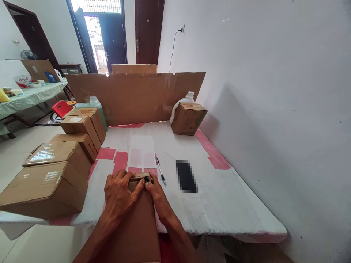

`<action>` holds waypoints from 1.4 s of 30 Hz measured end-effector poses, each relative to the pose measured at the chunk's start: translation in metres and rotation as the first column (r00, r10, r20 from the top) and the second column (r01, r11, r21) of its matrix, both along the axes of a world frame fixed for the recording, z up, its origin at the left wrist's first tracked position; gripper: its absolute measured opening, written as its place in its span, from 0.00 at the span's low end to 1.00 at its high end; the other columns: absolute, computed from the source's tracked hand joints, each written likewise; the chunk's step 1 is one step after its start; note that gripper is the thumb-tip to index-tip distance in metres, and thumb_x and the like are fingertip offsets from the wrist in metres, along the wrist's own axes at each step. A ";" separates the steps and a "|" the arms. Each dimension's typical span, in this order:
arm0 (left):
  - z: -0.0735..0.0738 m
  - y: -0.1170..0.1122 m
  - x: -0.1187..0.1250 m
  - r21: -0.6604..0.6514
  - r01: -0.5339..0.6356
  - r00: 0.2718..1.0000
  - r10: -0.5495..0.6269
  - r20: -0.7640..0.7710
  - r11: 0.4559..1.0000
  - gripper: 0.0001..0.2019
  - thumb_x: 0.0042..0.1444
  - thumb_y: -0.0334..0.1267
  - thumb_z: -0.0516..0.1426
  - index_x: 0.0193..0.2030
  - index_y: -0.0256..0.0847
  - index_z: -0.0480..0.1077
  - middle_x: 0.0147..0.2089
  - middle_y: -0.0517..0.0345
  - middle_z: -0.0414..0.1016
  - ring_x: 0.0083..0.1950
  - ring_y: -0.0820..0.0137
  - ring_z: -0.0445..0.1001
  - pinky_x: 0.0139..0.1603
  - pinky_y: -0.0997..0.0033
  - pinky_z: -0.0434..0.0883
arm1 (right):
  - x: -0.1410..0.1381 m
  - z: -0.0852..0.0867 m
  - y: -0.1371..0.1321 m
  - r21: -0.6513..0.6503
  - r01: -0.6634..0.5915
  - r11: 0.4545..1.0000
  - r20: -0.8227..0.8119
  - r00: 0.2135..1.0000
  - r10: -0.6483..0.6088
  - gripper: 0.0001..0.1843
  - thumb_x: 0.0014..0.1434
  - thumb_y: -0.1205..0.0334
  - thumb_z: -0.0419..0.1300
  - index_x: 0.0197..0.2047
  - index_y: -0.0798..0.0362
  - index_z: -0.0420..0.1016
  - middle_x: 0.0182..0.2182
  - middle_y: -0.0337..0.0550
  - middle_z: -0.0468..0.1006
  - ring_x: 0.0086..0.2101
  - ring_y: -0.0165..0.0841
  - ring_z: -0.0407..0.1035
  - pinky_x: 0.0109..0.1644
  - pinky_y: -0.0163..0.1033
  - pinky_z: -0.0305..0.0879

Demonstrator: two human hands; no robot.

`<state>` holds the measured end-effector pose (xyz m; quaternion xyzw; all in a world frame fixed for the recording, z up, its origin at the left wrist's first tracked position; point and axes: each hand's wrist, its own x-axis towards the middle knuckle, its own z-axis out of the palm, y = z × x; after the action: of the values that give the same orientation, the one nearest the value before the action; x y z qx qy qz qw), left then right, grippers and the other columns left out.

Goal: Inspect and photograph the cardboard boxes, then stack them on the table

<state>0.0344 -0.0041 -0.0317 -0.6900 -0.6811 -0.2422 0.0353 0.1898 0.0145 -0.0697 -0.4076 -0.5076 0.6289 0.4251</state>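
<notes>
A brown cardboard box (137, 233) stands in front of me at the near edge of the table, its far end rising between my hands. My left hand (119, 190) grips that end from the left, fingers curled over the edge and thumb pressed inward. From the right, my right hand (159, 201) holds the same end, its fingers partly hidden behind the cardboard. Both thumbs meet by a small dark spot (146, 179) at the top corner; I cannot tell whether it is a hole or an object.
A pen (160, 171), a pixelated black rectangle (187, 176) and a pale sheet (142, 151) lie beyond my hands. Several cardboard boxes (65, 188) line the left side. A cardboard panel (137, 96), a green jug (102, 116), a white jug (189, 96) and another box (189, 118) stand behind.
</notes>
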 end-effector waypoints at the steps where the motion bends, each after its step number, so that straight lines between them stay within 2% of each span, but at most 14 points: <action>1: -0.002 0.001 0.001 0.013 -0.011 1.000 0.011 -0.016 1.000 0.17 0.65 0.54 0.56 0.38 0.45 0.78 0.39 0.52 0.81 0.43 0.56 0.78 0.47 0.54 0.67 | 0.000 0.001 0.001 0.007 -0.001 1.000 0.017 1.000 0.001 0.21 0.68 0.48 0.55 0.59 0.47 0.72 0.58 0.44 0.76 0.59 0.42 0.68 0.66 0.50 0.61; 4: -0.005 0.001 0.000 0.029 -0.027 0.999 0.028 -0.042 0.999 0.17 0.66 0.53 0.56 0.37 0.44 0.77 0.38 0.52 0.81 0.43 0.55 0.78 0.46 0.54 0.66 | 0.007 -0.001 0.003 0.011 -0.098 0.995 0.019 0.995 0.098 0.26 0.68 0.43 0.56 0.64 0.44 0.70 0.63 0.43 0.73 0.63 0.41 0.64 0.68 0.49 0.58; 6: -0.006 -0.001 -0.004 0.030 -0.006 0.999 0.007 -0.037 1.000 0.16 0.67 0.52 0.55 0.42 0.44 0.77 0.42 0.51 0.82 0.45 0.54 0.79 0.47 0.53 0.67 | 0.020 -0.007 0.007 -0.010 -0.180 0.984 0.035 0.983 0.180 0.33 0.68 0.37 0.54 0.70 0.42 0.65 0.67 0.44 0.69 0.65 0.41 0.63 0.66 0.49 0.61; 8: -0.006 -0.004 -0.009 0.041 0.041 0.999 -0.040 -0.023 0.998 0.19 0.65 0.53 0.57 0.52 0.42 0.75 0.46 0.49 0.82 0.47 0.53 0.79 0.49 0.53 0.67 | 0.035 -0.017 0.015 -0.028 -0.162 0.986 0.206 0.965 0.164 0.38 0.69 0.31 0.45 0.72 0.43 0.61 0.65 0.48 0.72 0.60 0.41 0.69 0.57 0.47 0.68; 10: -0.007 -0.006 -0.015 0.043 0.106 0.994 -0.105 -0.016 0.993 0.26 0.61 0.56 0.61 0.58 0.40 0.72 0.49 0.46 0.82 0.49 0.52 0.78 0.51 0.53 0.68 | 0.048 -0.028 0.027 -0.014 -0.044 0.999 0.474 0.880 0.045 0.38 0.68 0.31 0.44 0.67 0.48 0.67 0.55 0.52 0.79 0.52 0.43 0.75 0.50 0.45 0.70; 13: -0.008 -0.006 -0.019 0.015 0.178 0.984 -0.177 -0.021 0.984 0.30 0.56 0.61 0.63 0.55 0.40 0.72 0.48 0.46 0.81 0.48 0.51 0.78 0.50 0.53 0.68 | 0.056 -0.042 0.054 0.043 0.129 0.991 0.722 0.682 -0.120 0.23 0.65 0.43 0.59 0.51 0.54 0.75 0.46 0.56 0.80 0.51 0.48 0.73 0.52 0.47 0.65; 16: -0.009 -0.003 -0.020 -0.008 0.189 0.982 -0.189 -0.024 0.982 0.29 0.54 0.63 0.64 0.52 0.41 0.72 0.47 0.47 0.80 0.47 0.52 0.77 0.50 0.53 0.67 | 0.053 -0.051 0.080 0.058 0.218 0.974 0.772 0.609 -0.182 0.09 0.59 0.58 0.64 0.40 0.53 0.73 0.44 0.58 0.80 0.53 0.51 0.71 0.51 0.47 0.62; 19: -0.010 -0.001 -0.019 -0.017 0.201 0.979 -0.201 -0.019 0.979 0.29 0.54 0.64 0.64 0.49 0.42 0.72 0.46 0.49 0.79 0.47 0.52 0.76 0.50 0.53 0.67 | 0.048 -0.055 0.094 0.053 0.219 0.974 0.737 0.650 -0.186 0.11 0.55 0.60 0.66 0.27 0.50 0.67 0.32 0.52 0.79 0.46 0.48 0.75 0.45 0.43 0.62; 22: -0.011 0.000 -0.018 -0.019 0.197 0.980 -0.197 -0.020 0.980 0.29 0.54 0.65 0.63 0.48 0.41 0.71 0.45 0.50 0.79 0.46 0.53 0.76 0.49 0.53 0.66 | 0.049 -0.049 0.090 0.051 0.204 0.978 0.608 0.770 -0.192 0.19 0.56 0.49 0.65 0.24 0.48 0.63 0.21 0.43 0.73 0.32 0.43 0.74 0.35 0.41 0.61; 26: -0.011 0.000 -0.018 -0.023 0.207 0.978 -0.207 -0.025 0.978 0.29 0.55 0.65 0.63 0.48 0.41 0.71 0.45 0.50 0.78 0.46 0.54 0.75 0.49 0.54 0.65 | 0.048 -0.020 0.060 0.089 0.238 0.967 0.297 0.921 -0.254 0.27 0.59 0.30 0.55 0.35 0.48 0.67 0.32 0.44 0.79 0.28 0.37 0.74 0.30 0.39 0.63; 28: -0.012 0.000 -0.018 -0.029 0.214 0.976 -0.215 -0.028 0.976 0.28 0.56 0.65 0.62 0.49 0.42 0.71 0.45 0.51 0.78 0.46 0.54 0.74 0.49 0.54 0.65 | 0.040 -0.003 0.043 0.114 0.235 0.965 0.080 0.966 -0.244 0.25 0.59 0.33 0.61 0.38 0.48 0.71 0.33 0.43 0.80 0.28 0.34 0.73 0.29 0.38 0.64; 30: -0.013 0.001 -0.018 -0.030 0.213 0.976 -0.214 -0.031 0.977 0.29 0.56 0.66 0.62 0.49 0.42 0.71 0.44 0.51 0.77 0.46 0.54 0.74 0.48 0.54 0.65 | 0.029 0.010 0.029 0.158 0.205 0.966 -0.065 0.978 -0.197 0.18 0.59 0.42 0.67 0.38 0.49 0.75 0.28 0.39 0.77 0.24 0.30 0.68 0.26 0.36 0.60; 34: -0.014 0.000 -0.018 -0.033 0.202 0.979 -0.203 -0.027 0.979 0.31 0.55 0.67 0.61 0.49 0.41 0.71 0.46 0.49 0.78 0.47 0.53 0.74 0.50 0.53 0.64 | 0.010 0.019 0.020 0.234 0.156 0.960 -0.039 0.988 -0.151 0.14 0.61 0.48 0.68 0.36 0.50 0.78 0.22 0.33 0.69 0.21 0.27 0.60 0.25 0.35 0.58; 42: -0.013 0.002 -0.017 -0.038 0.193 0.980 -0.195 -0.036 0.980 0.28 0.55 0.65 0.63 0.48 0.41 0.70 0.45 0.50 0.78 0.46 0.54 0.74 0.49 0.54 0.64 | 0.012 0.030 0.021 0.273 0.055 0.960 0.133 0.987 -0.094 0.15 0.62 0.46 0.66 0.35 0.49 0.76 0.32 0.40 0.76 0.33 0.34 0.71 0.37 0.38 0.71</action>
<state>0.0177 -0.0025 -0.0442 -0.7584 -0.6138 -0.2188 0.0132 0.2019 0.0356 -0.0402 -0.4097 -0.6016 0.5066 0.4621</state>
